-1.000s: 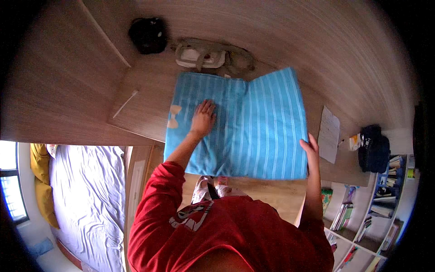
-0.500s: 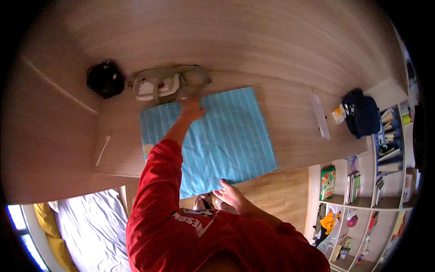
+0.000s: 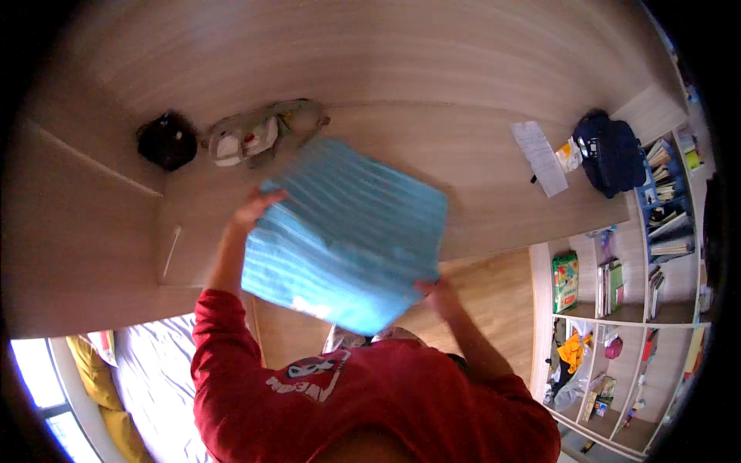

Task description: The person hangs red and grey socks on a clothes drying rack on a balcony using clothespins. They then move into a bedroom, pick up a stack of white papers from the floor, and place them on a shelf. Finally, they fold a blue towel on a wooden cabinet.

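Observation:
A light-blue striped cloth (image 3: 351, 224), a flat, roughly rectangular piece, is held up in front of me with its near edge hanging past the desk front. My left hand (image 3: 260, 207) grips its left edge, fingers closed over the border. At its lower right corner, my right hand (image 3: 438, 298) pinches the cloth between thumb and fingers. The cloth is slightly blurred and bends toward me. Behind it on the desk lies a grey-green bag (image 3: 266, 133) with a white and red patch.
A black rounded object (image 3: 167, 141) sits at the desk's back left. On the right are a white paper sheet (image 3: 540, 158) and a dark blue bag (image 3: 608, 154). Shelves (image 3: 617, 316) of books stand to the right; a bed (image 3: 166, 378) is at the lower left.
The cloth has been lifted off the desk, turned and tilted. My left hand has moved left and nearer, from its far edge to its left edge. My right hand has moved right and slightly farther away.

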The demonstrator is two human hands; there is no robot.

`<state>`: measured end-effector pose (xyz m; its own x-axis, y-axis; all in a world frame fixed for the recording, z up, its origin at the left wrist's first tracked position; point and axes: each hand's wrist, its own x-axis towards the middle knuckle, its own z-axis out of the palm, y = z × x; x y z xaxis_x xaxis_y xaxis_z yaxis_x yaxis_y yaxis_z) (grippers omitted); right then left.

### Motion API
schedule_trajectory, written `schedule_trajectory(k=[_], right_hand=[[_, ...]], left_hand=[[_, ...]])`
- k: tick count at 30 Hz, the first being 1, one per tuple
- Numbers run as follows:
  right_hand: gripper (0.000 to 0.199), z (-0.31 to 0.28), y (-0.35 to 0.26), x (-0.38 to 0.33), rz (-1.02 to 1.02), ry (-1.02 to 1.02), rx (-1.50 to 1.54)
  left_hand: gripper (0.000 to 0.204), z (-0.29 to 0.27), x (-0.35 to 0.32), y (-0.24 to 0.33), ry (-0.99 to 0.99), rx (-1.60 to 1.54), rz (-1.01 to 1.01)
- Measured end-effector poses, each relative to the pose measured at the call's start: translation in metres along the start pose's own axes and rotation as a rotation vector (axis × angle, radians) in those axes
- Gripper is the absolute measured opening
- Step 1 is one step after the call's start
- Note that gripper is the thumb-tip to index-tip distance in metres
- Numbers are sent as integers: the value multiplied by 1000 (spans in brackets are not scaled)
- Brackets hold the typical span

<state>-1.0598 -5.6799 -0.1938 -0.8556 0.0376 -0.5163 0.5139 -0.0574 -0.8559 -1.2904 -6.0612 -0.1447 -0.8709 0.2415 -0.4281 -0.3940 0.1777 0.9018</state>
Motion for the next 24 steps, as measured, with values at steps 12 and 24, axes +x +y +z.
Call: schedule_trajectory(k=[12, 24], right_hand=[[45, -53, -168, -97, -768, 54, 138], [25, -11, -198, 2, -263, -62, 228]], left_hand=[[45, 53, -266, 16, 322, -327, 662], [22, 19, -215, 21, 543, -586, 243]])
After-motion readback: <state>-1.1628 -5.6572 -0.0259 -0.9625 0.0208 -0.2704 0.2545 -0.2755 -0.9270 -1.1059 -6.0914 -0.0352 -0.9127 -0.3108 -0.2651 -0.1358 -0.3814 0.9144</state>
